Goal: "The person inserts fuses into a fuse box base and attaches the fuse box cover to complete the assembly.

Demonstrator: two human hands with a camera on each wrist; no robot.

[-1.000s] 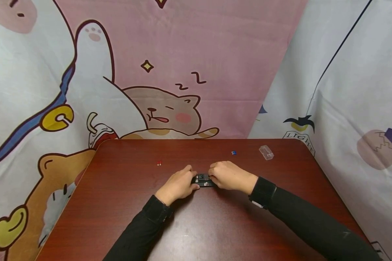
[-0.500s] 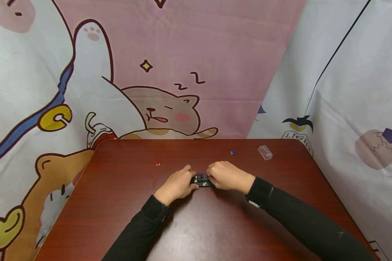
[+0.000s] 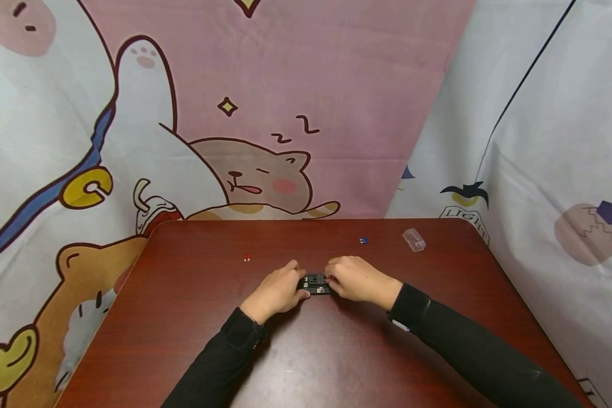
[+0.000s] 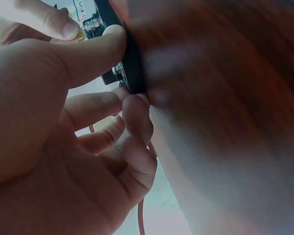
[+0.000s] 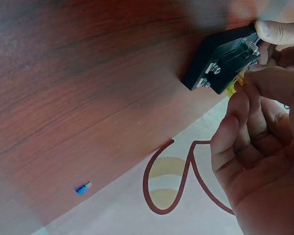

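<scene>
Nothing has shifted much: both hands stay on the black terminal block (image 3: 316,283) at mid-table (image 3: 183,340). Left hand (image 3: 275,290) pinches its end; right hand (image 3: 354,277) pinches a yellow connector (image 5: 233,88) against it. Blue connector (image 3: 363,240) lies well apart.

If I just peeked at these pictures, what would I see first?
Probably the two hands meeting mid-table: the left hand and right hand both grip a small black block with metal screws, and the right fingers pinch a tiny yellow piece against it. Behind the dark red table hangs a big cloth with a sleeping cartoon cat. A little blue piece and a clear plastic case lie farther back on the right.
</scene>
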